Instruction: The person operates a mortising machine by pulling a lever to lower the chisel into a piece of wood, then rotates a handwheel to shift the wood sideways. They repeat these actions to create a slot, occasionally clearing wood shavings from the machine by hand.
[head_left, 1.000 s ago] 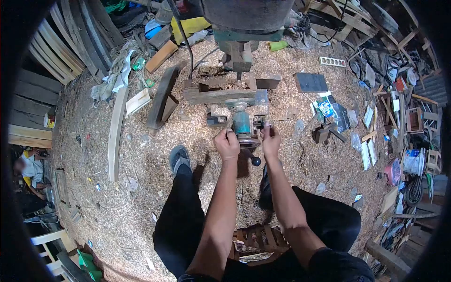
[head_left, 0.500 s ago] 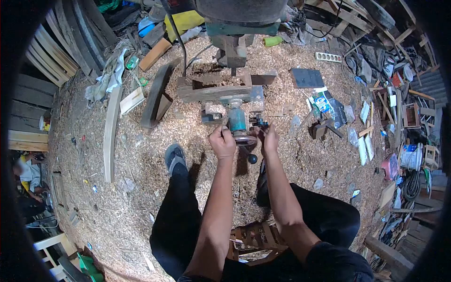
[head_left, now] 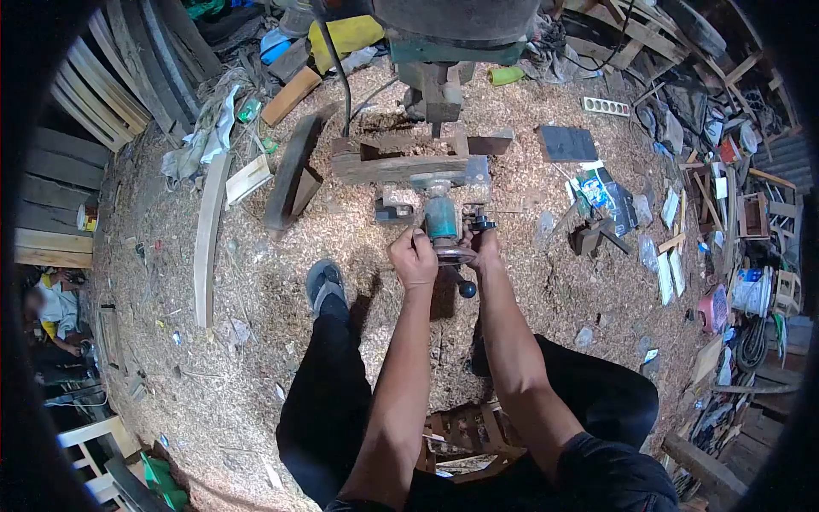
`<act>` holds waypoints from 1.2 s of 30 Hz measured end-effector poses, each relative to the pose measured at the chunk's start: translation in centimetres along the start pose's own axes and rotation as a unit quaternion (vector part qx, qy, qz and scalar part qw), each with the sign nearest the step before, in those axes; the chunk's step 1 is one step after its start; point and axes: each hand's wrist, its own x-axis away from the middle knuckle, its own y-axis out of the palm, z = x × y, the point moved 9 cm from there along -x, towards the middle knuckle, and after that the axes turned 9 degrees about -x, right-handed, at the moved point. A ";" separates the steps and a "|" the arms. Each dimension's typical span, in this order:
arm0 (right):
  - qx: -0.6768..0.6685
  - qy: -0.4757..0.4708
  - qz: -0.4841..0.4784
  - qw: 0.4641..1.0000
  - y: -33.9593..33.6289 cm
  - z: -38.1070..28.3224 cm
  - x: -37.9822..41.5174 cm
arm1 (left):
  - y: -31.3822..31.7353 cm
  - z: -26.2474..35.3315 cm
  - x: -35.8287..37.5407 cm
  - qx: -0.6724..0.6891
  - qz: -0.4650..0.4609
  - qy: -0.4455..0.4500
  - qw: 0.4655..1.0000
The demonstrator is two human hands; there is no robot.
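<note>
A green machine slide (head_left: 440, 218) with a metal handwheel (head_left: 455, 253) at its near end stands in front of me. My left hand (head_left: 413, 258) is closed at the wheel's left side, its thumb bent on top. At the right rim, my right hand (head_left: 489, 248) curls its fingers, partly hidden, just below a black knob (head_left: 483, 224). A ball-ended crank handle (head_left: 466, 289) points down toward me from the wheel. Beyond the slide, a piece of wood with a long slot (head_left: 401, 169) lies across the machine, under the drill head (head_left: 442, 101).
Wood chips cover the floor. A dark wooden leg piece (head_left: 293, 179) and a long pale board (head_left: 210, 239) lie left. At right are a dark flat panel (head_left: 567, 143), a power strip (head_left: 606, 107) and scrap wood. Another person (head_left: 58, 307) is at the far left.
The whole view has shifted slightly right. My right hand's fingers have come in closer to the wheel, below the black knob. My left hand stays at the wheel's left side.
</note>
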 end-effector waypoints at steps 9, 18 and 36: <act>0.501 -0.509 0.052 0.698 7.3 -6.7 13.8 | -0.4 1.7 -0.1 0.014 0.007 -0.003 1.000; 0.017 -0.045 0.038 0.998 1.9 -1.6 4.7 | -0.5 1.9 -0.1 -0.004 0.015 0.011 1.000; 0.210 -0.263 -0.026 0.941 3.0 -5.8 7.3 | -0.3 1.4 0.1 0.029 0.006 -0.002 1.000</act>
